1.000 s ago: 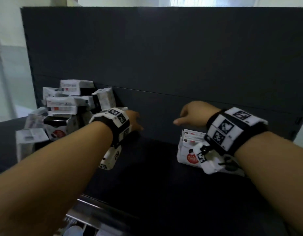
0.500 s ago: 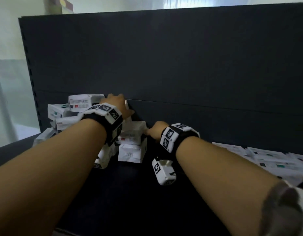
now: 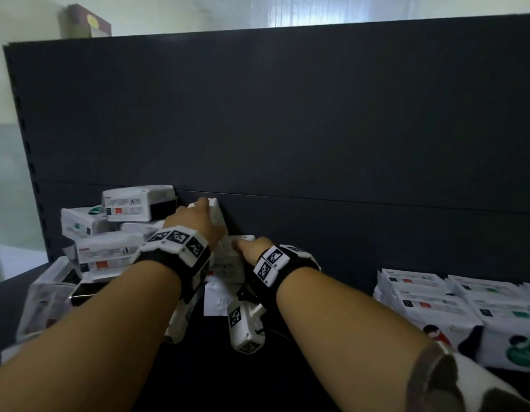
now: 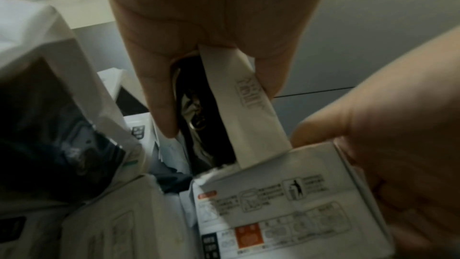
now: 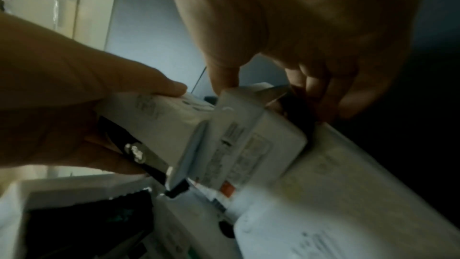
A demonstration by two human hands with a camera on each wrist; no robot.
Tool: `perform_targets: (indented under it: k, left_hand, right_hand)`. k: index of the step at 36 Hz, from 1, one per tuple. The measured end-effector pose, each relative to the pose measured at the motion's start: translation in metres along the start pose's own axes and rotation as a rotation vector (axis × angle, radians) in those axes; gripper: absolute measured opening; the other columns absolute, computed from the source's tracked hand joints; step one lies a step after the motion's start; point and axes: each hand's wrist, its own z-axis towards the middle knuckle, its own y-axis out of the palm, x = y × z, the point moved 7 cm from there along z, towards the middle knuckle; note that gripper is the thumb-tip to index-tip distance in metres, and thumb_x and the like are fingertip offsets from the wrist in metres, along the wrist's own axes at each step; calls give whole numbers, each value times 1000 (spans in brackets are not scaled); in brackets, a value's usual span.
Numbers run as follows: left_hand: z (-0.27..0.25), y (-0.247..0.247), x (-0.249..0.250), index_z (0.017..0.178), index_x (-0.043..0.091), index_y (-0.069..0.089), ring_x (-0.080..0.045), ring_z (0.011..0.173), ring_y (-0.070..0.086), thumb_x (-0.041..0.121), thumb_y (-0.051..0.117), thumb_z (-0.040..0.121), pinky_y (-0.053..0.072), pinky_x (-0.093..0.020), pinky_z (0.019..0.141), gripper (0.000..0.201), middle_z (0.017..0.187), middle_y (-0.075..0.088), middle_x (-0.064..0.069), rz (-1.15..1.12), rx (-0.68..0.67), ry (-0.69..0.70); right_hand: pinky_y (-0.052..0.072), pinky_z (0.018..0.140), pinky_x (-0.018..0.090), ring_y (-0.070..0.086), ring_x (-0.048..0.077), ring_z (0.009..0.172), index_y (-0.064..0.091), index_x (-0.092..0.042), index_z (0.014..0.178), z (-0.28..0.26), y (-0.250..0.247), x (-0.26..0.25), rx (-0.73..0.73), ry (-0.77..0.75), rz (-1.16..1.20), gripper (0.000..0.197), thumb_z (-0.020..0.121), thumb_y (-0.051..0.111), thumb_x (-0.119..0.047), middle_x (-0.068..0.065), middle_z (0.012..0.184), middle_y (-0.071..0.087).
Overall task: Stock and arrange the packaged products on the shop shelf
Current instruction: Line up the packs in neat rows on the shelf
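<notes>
Gripping one packet point(image 3: 217, 217) now, both hands seemingly.

a brown cardboard box point(image 3: 86, 22) with a yellow label sits beyond the shelving, against pale wall point(image 3: 25, 19).

A big dark back panel point(image 3: 287, 114) stands behind the hands. Above it, a pale wall point(image 3: 168, 13) and a bright window point(image 3: 332, 8).

The right hand point(image 3: 251, 251) hides its fingers behind the white packs point(image 3: 228, 263); pack print is too blurred to read.
</notes>
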Motion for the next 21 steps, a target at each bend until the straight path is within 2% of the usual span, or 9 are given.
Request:
perform_targets:
  k: [3,7,8,10,11,13,14,17,21]
  left_hand:
    - [-9,-3,-2,134,24,30,-39,104,55,51,53,85,44,-38,75,60,125,48,-19,-31,-21,-42]
    - [-21,-13,-11,126,25,37,-38,101,56,47,60,81,50,-42,85,56,123,46,-17,-197,-20,-83]
    - [-24,-17,-13,128,25,37,-37,103,56,46,60,80,50,-44,87,57,124,46,-16,-240,-16,-96]
    - [-31,-27,-15,133,24,34,-37,107,54,42,62,79,49,-45,90,62,128,45,-16,-320,10,-109]
    - [-34,-33,-16,135,25,33,-37,109,54,39,64,78,49,-44,90,66,130,45,-16,-369,33,-111]
    - [-44,-48,-17,138,27,29,-36,109,54,33,68,75,49,-41,87,75,133,44,-15,-460,78,-102]
    - [-48,-55,-16,140,28,26,-36,110,54,31,70,74,48,-39,87,79,135,43,-14,-481,88,-92]
    - [-63,-69,-10,142,26,25,-32,109,53,27,73,72,44,-33,81,85,134,47,-12,-459,47,-69]
    - [-88,-77,6,141,23,30,-23,97,50,22,75,73,40,-29,75,82,128,52,-9,-413,-36,-8]
  right_hand:
    - [36,75,22,53,25,123,53,-7,132,-3,-2,-3,-13,-19,53,50,92,57,-38,10,135,55]
    - [40,73,23,57,24,119,58,-9,128,-11,-10,-4,-23,-8,98,50,87,64,-35,9,130,59]
    - [44,76,25,60,25,112,61,-9,124,-14,-14,-6,-25,-7,106,47,85,66,-35,10,122,63]
    - [50,78,29,64,25,87,66,-8,111,-23,-26,-11,-20,-4,125,40,80,71,-32,8,93,67]
    - [51,72,29,62,22,75,67,-7,103,-27,-34,-15,-17,-13,124,34,78,73,-29,6,81,64]
    - [47,53,22,58,17,61,64,-11,85,-38,-53,-21,-10,-46,60,23,75,76,-27,2,68,59]
    - [44,47,19,57,16,57,61,-12,79,-44,-64,-22,-2,-63,19,22,74,78,-26,2,67,59]
    - [43,43,18,57,16,50,63,-8,70,-67,-92,-20,-17,-83,-131,24,68,81,-24,3,62,60]
    - [44,57,23,58,19,70,69,-6,84,-107,-117,-7,-75,-119,-352,31,66,82,-28,6,81,63]
